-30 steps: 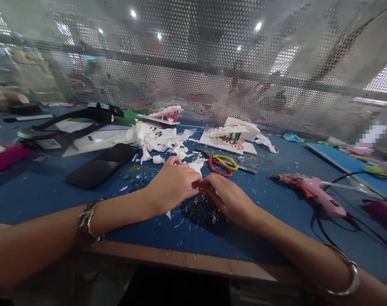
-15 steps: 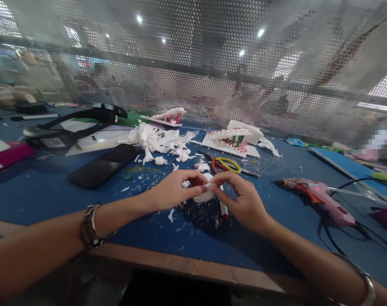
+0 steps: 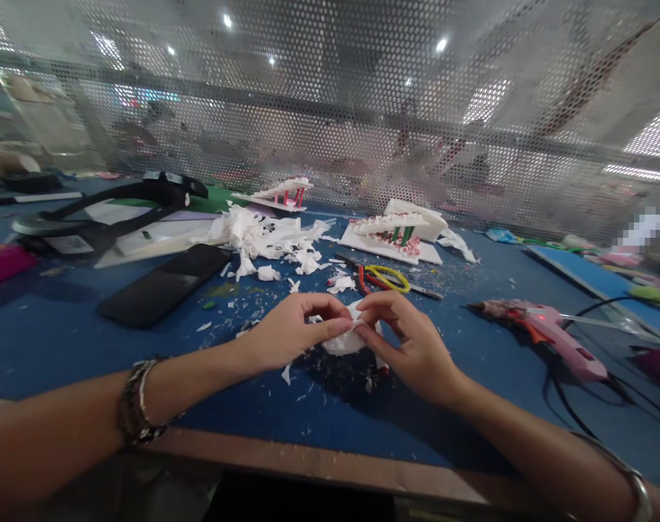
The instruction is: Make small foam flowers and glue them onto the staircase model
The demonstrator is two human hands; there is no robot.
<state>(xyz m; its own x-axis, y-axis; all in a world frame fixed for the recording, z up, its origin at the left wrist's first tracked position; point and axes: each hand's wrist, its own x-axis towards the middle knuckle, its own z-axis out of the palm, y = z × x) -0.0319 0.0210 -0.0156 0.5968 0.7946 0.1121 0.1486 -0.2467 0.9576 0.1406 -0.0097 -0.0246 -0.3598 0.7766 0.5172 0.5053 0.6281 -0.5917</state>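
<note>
My left hand [image 3: 289, 332] and my right hand [image 3: 408, 342] meet over the blue mat [image 3: 80, 333], both pinched on a small white piece [image 3: 343, 338] of paper or foam held just above the surface. A red-and-white stick [image 3: 382, 365] lies under my right hand. Small white scraps are scattered on the mat around both hands. A bracelet sits on each wrist.
Behind my hands lie yellow-and-red scissors [image 3: 382, 278], a heap of white scraps [image 3: 267, 239] and two small white models [image 3: 398, 232], [image 3: 283, 194]. A black phone [image 3: 164, 284] lies to the left, a pink glue gun [image 3: 547, 328] with black cable to the right. Perforated mesh [image 3: 330, 109] closes the back.
My hands have lifted off the mat and now pinch the white piece between their fingertips; a second ago they were pressed low on the surface. The view has shifted slightly.
</note>
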